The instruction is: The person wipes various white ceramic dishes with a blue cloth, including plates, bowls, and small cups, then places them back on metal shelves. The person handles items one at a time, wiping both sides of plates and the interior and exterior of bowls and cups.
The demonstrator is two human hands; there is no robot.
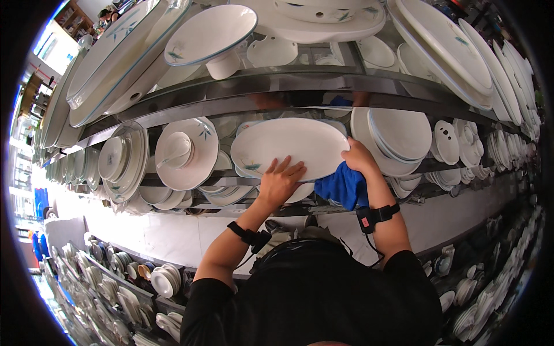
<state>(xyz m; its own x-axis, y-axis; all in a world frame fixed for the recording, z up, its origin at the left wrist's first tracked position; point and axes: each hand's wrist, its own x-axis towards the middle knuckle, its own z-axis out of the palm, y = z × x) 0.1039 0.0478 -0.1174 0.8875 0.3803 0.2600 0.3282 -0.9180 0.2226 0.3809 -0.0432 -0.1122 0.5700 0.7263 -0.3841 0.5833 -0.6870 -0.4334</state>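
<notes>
A long oval white porcelain platter (294,145) with a blue rim and a small painted flower faces me on the middle shelf, tilted up. My left hand (281,179) lies flat on its lower face, fingers spread. At the platter's right end, my right hand (360,156) grips the rim. A blue cloth (344,186) hangs from that same hand, below the rim; the fingers behind the platter are hidden. Partly covered by the platter, another dish shows its edge behind it.
Left of the platter stands a plate (207,162) with a bowl and spoon (175,152). Stacked round plates (402,134) stand close on the right. Overhead, the dark shelf edge (294,84) carries a footed bowl (212,34) and large platters. More crockery shelves (117,281) are behind me.
</notes>
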